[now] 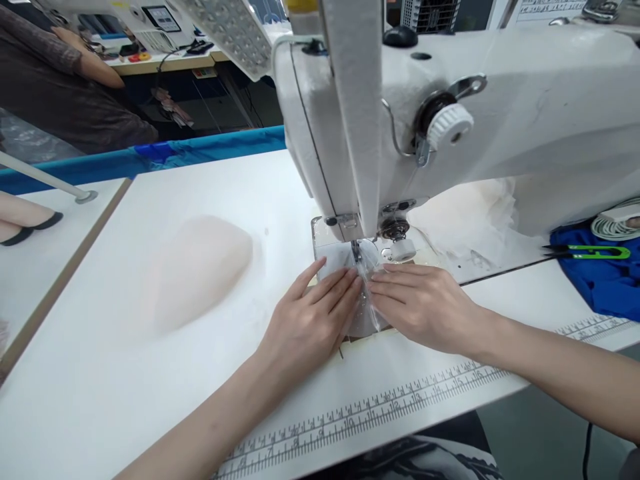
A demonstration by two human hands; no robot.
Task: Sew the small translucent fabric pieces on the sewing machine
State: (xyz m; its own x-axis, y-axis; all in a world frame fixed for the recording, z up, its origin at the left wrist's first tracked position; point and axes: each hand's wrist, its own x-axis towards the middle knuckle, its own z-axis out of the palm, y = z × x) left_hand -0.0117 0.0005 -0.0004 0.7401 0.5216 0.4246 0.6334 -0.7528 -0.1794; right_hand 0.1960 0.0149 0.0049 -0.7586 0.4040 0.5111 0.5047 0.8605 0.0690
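Observation:
A white sewing machine (500,113) stands over the table, its presser foot (355,251) down near a piece of thin, sheer fabric (367,310). My left hand (315,313) lies flat on the left part of this fabric, fingers stretched toward the foot and thumb side hidden in part. From the other side my right hand (425,303) rests with outstretched fingers on the fabric's right edge. Both hands' fingertips are close together just in front of the needle area. A pale, sheer cup-shaped piece (205,270) sits on the table to the left.
Crumpled sheer fabric (470,217) lies beneath the machine arm. Green-handled thread snips (595,252) rest by a blue cloth (600,280) on the right. A printed ruler (350,425) runs along the front edge. Another person (60,80) is at the upper left, behind a blue fabric strip (225,142).

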